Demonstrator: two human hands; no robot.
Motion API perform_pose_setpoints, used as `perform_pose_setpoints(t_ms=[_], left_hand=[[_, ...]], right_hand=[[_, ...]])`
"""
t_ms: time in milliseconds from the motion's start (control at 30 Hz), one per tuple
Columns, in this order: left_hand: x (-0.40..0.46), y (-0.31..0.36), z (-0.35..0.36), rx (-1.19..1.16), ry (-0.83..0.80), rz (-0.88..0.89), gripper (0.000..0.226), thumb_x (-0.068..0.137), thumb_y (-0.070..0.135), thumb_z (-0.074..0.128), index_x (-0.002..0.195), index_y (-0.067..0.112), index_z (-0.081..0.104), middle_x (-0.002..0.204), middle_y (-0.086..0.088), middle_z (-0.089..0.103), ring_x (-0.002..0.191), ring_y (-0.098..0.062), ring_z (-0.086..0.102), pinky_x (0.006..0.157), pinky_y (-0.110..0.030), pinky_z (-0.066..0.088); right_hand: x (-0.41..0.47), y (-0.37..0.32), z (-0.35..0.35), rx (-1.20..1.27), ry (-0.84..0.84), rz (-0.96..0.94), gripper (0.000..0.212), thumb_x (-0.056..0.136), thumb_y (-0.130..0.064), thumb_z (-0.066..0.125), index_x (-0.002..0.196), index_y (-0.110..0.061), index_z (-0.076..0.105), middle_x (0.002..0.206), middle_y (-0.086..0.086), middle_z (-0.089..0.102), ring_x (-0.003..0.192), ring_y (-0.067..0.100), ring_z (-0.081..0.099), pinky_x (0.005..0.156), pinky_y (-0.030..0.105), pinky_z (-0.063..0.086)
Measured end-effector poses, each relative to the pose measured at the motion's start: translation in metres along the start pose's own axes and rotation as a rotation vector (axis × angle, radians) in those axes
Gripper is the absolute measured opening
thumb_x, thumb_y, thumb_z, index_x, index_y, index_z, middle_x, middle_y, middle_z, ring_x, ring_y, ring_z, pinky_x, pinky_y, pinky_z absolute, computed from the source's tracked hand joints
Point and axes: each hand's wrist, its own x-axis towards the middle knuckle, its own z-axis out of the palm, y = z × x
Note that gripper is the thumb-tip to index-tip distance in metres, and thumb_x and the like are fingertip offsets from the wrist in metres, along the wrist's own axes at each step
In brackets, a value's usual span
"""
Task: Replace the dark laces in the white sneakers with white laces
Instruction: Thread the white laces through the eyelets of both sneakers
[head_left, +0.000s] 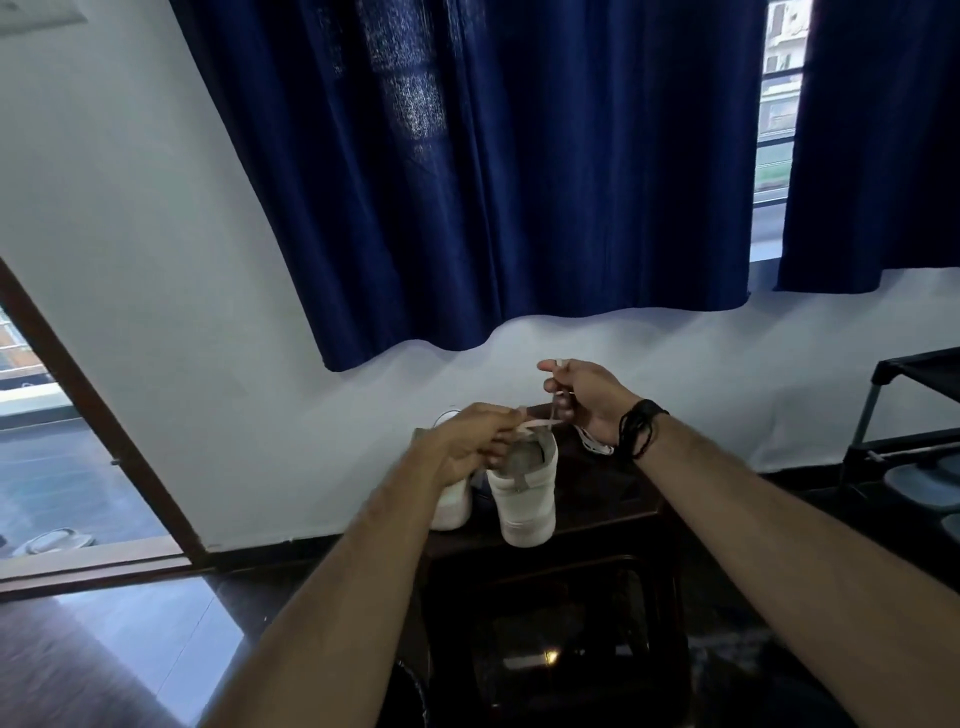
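Two white sneakers stand on a dark wooden stool (613, 499), heels toward me. The right sneaker (524, 499) is nearer; the left sneaker (452, 506) sits partly behind my left forearm. My left hand (470, 441) hovers over the right sneaker's opening and pinches a white lace (537, 425). My right hand (582, 397) is raised a little above and to the right, pinching the same lace's other part between thumb and fingers. A loose white lace (595, 442) lies on the stool under my right wrist. No dark lace is clearly visible.
A white wall and dark blue curtains (493, 182) stand behind the stool. An open doorway (78, 467) is at the left, with sandals outside. A black shoe rack (914, 441) stands at the right. The floor is dark and glossy.
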Motion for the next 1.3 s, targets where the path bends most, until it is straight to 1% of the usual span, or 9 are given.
perform_pose_setpoints(t_ms=[233, 367, 433, 533, 600, 767, 967, 1133, 1300], left_hand=[[-0.014, 0.002, -0.041, 0.391, 0.203, -0.049, 0.022, 0.096, 0.026, 0.062, 0.088, 0.005, 0.067, 0.058, 0.004, 0.034, 0.049, -0.009, 0.027, 0.044, -0.019, 0.023], [-0.007, 0.009, -0.031, 0.361, 0.304, 0.116, 0.03, 0.099, 0.025, 0.059, 0.09, -0.001, 0.068, 0.06, 0.007, 0.059, 0.041, 0.001, 0.041, 0.043, -0.012, 0.033], [0.001, 0.017, -0.02, 0.393, 0.341, 0.198, 0.034, 0.098, 0.027, 0.06, 0.091, -0.004, 0.069, 0.069, 0.003, 0.064, 0.041, 0.004, 0.044, 0.046, -0.011, 0.035], [0.013, 0.022, -0.013, 0.488, 0.439, 0.253, 0.028, 0.094, 0.035, 0.064, 0.08, 0.014, 0.075, 0.061, 0.012, 0.062, 0.056, -0.003, 0.051, 0.059, -0.02, 0.039], [0.02, 0.019, -0.013, 0.431, 0.528, 0.226, 0.03, 0.093, 0.04, 0.064, 0.075, 0.018, 0.072, 0.047, 0.015, 0.054, 0.054, -0.008, 0.047, 0.057, -0.024, 0.038], [0.027, -0.016, -0.018, 0.495, 0.716, 0.038, 0.052, 0.086, 0.056, 0.06, 0.072, 0.006, 0.062, 0.067, -0.004, 0.06, 0.075, -0.024, 0.061, 0.073, -0.032, 0.049], [0.035, -0.038, -0.013, 0.723, 0.653, -0.165, 0.038, 0.083, 0.05, 0.066, 0.1, 0.016, 0.062, 0.1, -0.004, 0.062, 0.102, -0.024, 0.056, 0.078, -0.024, 0.043], [0.038, -0.033, -0.019, 0.443, 0.608, -0.189, 0.019, 0.082, 0.026, 0.074, 0.082, 0.01, 0.064, 0.059, -0.001, 0.05, 0.055, -0.013, 0.044, 0.054, -0.021, 0.037], [0.04, -0.038, -0.031, 0.242, 0.554, -0.192, 0.017, 0.083, -0.001, 0.068, 0.071, 0.011, 0.066, 0.047, -0.001, 0.047, 0.045, -0.01, 0.036, 0.034, -0.011, 0.026]], right_hand=[[-0.006, 0.007, -0.018, -0.352, 0.084, 0.033, 0.024, 0.102, -0.015, 0.04, 0.109, -0.004, 0.061, 0.081, 0.008, 0.056, 0.06, 0.014, 0.047, 0.057, 0.025, 0.039], [-0.006, 0.007, -0.012, -1.292, 0.268, -0.051, 0.045, 0.088, -0.031, 0.061, 0.127, -0.011, 0.05, 0.132, 0.011, 0.045, 0.125, 0.028, 0.042, 0.099, 0.039, 0.037], [-0.004, 0.006, 0.001, -0.885, -0.059, -0.117, 0.051, 0.088, -0.015, 0.062, 0.137, -0.012, 0.046, 0.132, 0.007, 0.051, 0.123, 0.024, 0.05, 0.094, 0.034, 0.042], [-0.008, 0.008, 0.023, -0.467, -0.373, -0.001, 0.022, 0.093, -0.012, 0.06, 0.115, -0.01, 0.06, 0.097, 0.007, 0.069, 0.075, 0.011, 0.066, 0.067, 0.024, 0.049], [-0.003, 0.011, 0.024, -0.54, -0.222, -0.154, 0.019, 0.099, -0.025, 0.053, 0.104, -0.012, 0.066, 0.08, 0.004, 0.067, 0.053, 0.002, 0.053, 0.056, 0.02, 0.041], [0.015, 0.032, 0.004, -0.51, 0.133, -0.338, 0.023, 0.097, -0.027, 0.052, 0.086, -0.022, 0.072, 0.067, -0.002, 0.071, 0.058, 0.002, 0.055, 0.063, 0.026, 0.044], [0.027, 0.059, 0.023, -0.657, 0.156, -0.363, 0.015, 0.089, -0.031, 0.061, 0.081, -0.027, 0.073, 0.063, -0.016, 0.068, 0.068, -0.002, 0.063, 0.072, 0.023, 0.049], [0.036, 0.081, 0.031, -0.786, 0.224, -0.315, 0.014, 0.084, -0.034, 0.062, 0.082, -0.027, 0.073, 0.078, -0.005, 0.073, 0.081, 0.015, 0.067, 0.072, 0.026, 0.049], [0.039, 0.087, 0.03, -0.721, 0.335, -0.264, 0.017, 0.08, -0.033, 0.06, 0.084, -0.026, 0.075, 0.075, 0.0, 0.073, 0.078, 0.017, 0.067, 0.071, 0.027, 0.053]])
